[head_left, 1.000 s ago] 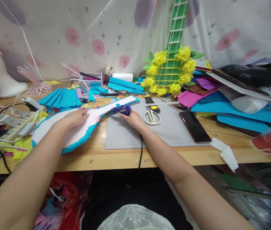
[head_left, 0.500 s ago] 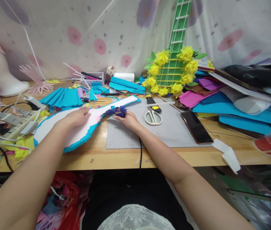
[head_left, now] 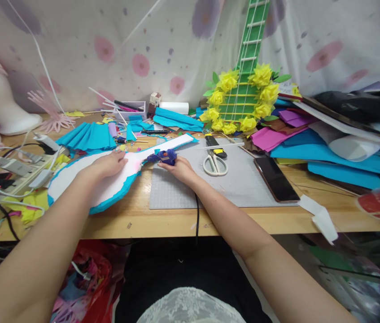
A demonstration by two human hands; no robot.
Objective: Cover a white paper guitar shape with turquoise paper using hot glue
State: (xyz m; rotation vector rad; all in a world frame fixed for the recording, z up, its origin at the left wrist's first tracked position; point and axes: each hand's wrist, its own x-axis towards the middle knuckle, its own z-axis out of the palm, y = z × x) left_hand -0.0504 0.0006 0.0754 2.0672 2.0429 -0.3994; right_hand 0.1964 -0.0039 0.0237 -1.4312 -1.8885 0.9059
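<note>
A guitar-shaped board (head_left: 109, 190), white with blue crepe paper folded round its edge, lies at the left with its neck pointing right and away. My left hand (head_left: 109, 163) grips it on the upper part of the body, fingers bent and partly hidden. My right hand (head_left: 179, 169) is closed round a blue hot glue gun (head_left: 163, 156), whose nozzle is at the board where body and neck join. A long whitish glue stick (head_left: 210, 146) sticks out of the gun's back. Its black cord (head_left: 197, 215) hangs over the table's front edge.
Scissors (head_left: 215, 165), a yellow-black utility knife (head_left: 217, 147) and a phone (head_left: 276, 178) lie on or beside the grey cutting mat (head_left: 172, 199). A green paper guitar (head_left: 243, 96) with yellow flowers stands behind. Coloured paper (head_left: 331, 152) is piled right; a power strip (head_left: 11, 184) with cables lies left.
</note>
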